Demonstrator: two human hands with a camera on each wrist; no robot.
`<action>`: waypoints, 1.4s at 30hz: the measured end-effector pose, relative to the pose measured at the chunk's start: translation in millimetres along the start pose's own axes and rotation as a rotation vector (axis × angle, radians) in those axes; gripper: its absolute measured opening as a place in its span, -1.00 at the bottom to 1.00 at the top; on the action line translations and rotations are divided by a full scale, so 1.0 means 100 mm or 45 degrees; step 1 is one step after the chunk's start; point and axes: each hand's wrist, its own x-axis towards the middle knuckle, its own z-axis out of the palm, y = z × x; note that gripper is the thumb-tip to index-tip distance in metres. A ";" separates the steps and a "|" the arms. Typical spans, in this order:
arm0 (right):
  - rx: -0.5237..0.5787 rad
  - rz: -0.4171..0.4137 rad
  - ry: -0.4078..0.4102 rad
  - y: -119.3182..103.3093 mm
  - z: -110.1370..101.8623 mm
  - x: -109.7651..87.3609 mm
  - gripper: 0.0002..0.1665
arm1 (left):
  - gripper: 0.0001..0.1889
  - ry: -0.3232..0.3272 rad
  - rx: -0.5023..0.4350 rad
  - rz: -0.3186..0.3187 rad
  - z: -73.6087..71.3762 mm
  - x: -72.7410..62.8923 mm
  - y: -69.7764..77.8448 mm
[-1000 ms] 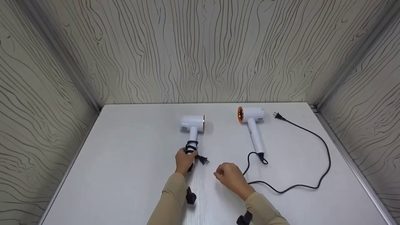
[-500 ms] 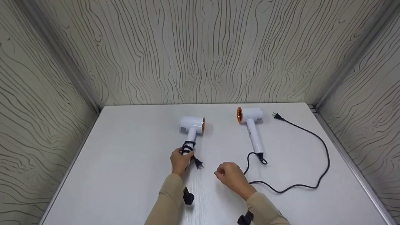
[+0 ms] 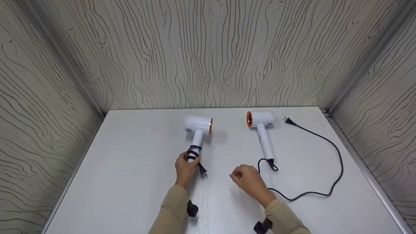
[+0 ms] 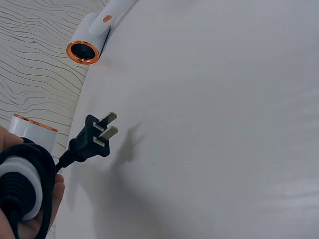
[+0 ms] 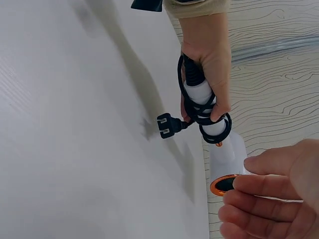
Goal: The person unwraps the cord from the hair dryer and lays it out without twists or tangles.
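My left hand (image 3: 184, 169) grips the handle of a white hair dryer (image 3: 197, 125) with an orange-rimmed nozzle. The dryer's black cord (image 3: 193, 152) is wound in several loops around the handle. Its two-pin plug (image 4: 92, 139) sticks out beside the left fingers. A shadow lies on the table apart from the dryer's head, which hangs above the surface. My right hand (image 3: 250, 180) hovers to the right, its fingers (image 5: 259, 206) loosely curled with nothing in them.
A second white hair dryer (image 3: 265, 139) lies at the right back of the white table (image 3: 130, 169). Its black cord (image 3: 338, 152) runs unwound in a wide curve, ending in a plug (image 3: 289, 120) near the back edge. Patterned walls (image 3: 208, 55) enclose the table behind and at both sides.
The left hand has shifted a little left, tilting the wrapped hair dryer and raising its head. The plug has swung to point downward in the head view. My right hand has moved slightly right.
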 end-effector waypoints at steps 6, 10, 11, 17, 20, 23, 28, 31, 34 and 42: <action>0.022 0.004 0.014 0.04 -0.06 0.04 -0.94 | -0.46 0.022 -0.004 0.111 -0.03 -0.05 0.05; 0.038 0.000 0.017 0.07 -0.09 0.08 -0.93 | -0.47 0.011 -0.011 0.182 -0.04 -0.08 0.10; 0.041 0.004 0.016 0.08 -0.09 0.09 -0.93 | -0.47 0.006 -0.010 0.195 -0.04 -0.09 0.11; 0.066 0.037 -0.003 0.11 -0.13 0.16 -0.93 | -0.47 -0.034 -0.017 0.232 -0.07 -0.15 0.19; 0.079 0.055 -0.012 0.13 -0.15 0.20 -0.92 | -0.46 -0.046 -0.026 0.248 -0.07 -0.17 0.20; 0.094 0.053 -0.013 0.14 -0.16 0.23 -0.92 | -0.46 -0.049 -0.033 0.282 -0.08 -0.17 0.21; 0.108 0.054 -0.008 0.16 -0.20 0.27 -0.93 | -0.48 -0.061 -0.018 0.352 -0.10 -0.17 0.22; 0.123 0.056 -0.005 0.17 -0.22 0.31 -0.93 | -0.49 -0.075 -0.006 0.382 -0.12 -0.17 0.24; 0.163 0.046 -0.002 0.19 -0.23 0.36 -0.92 | -0.50 -0.091 0.001 0.407 -0.14 -0.17 0.26; 0.277 0.074 0.011 0.24 -0.31 0.48 -0.89 | -0.50 -0.148 0.012 0.451 -0.19 -0.17 0.31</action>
